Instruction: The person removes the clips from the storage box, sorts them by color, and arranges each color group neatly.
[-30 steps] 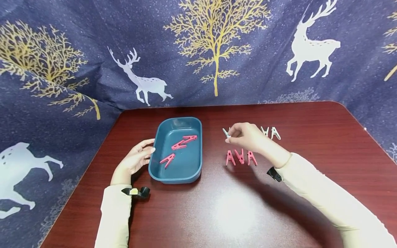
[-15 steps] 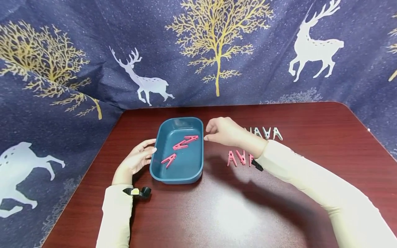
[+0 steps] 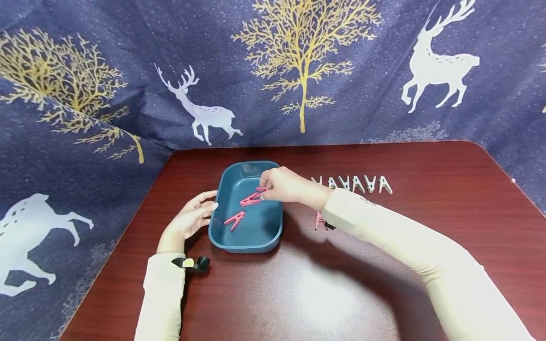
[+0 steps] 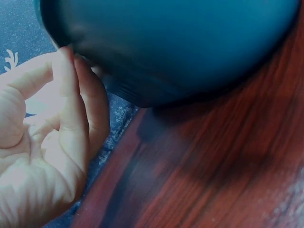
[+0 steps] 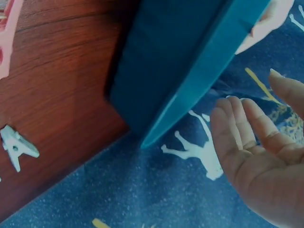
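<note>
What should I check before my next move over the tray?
1. Left hand steadies blue tray: ok, fingers touch its left rim.
2. Right hand above the tray: ok.
3. Right hand empty: ok, wrist view shows an open palm.
4. Pink clips in tray: ok, lying flat inside.
5. Pink clips on table: cannot tell the count, the sleeve hides them.
6. White clips: ok, in a row beyond the arm.

One teal tray [image 3: 231, 239] at frame center holds three pink clothespins [image 3: 234, 220], six white clothespins [image 3: 354, 183] form one row to its right, and further pink clothespins below them are partly hidden.
</note>
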Available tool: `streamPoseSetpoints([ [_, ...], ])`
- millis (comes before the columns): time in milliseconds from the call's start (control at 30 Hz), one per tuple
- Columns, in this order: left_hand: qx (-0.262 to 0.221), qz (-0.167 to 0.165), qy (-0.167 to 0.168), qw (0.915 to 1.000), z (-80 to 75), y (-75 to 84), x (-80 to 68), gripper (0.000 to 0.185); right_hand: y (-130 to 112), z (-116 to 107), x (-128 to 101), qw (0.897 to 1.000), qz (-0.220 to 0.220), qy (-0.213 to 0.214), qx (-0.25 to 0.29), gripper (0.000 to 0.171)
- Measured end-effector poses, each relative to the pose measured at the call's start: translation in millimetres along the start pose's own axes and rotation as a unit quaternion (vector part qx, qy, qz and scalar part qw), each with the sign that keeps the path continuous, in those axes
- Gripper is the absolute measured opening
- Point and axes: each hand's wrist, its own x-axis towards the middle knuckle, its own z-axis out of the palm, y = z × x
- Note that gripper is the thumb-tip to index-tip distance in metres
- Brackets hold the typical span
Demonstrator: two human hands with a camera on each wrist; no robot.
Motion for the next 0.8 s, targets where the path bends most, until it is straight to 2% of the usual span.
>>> streamPoseSetpoints([
  [267,0.005,-0.007,0.007,0.9999,1.3,0.6,-0.6,0.037,8,13,22,0.999,-0.032,-0.009,-0.019,0.026],
  [500,0.013,-0.008,0.008,0.9999,1.9,2.1,-0.1,0.042,19,20,35,0.999,-0.011,-0.022,-0.038,0.031],
  [800,-0.010,-0.026,0.017,0.9995,8.4,10.0,-4.5,0.044,29,29,52,0.996,0.005,-0.039,-0.078,0.037],
])
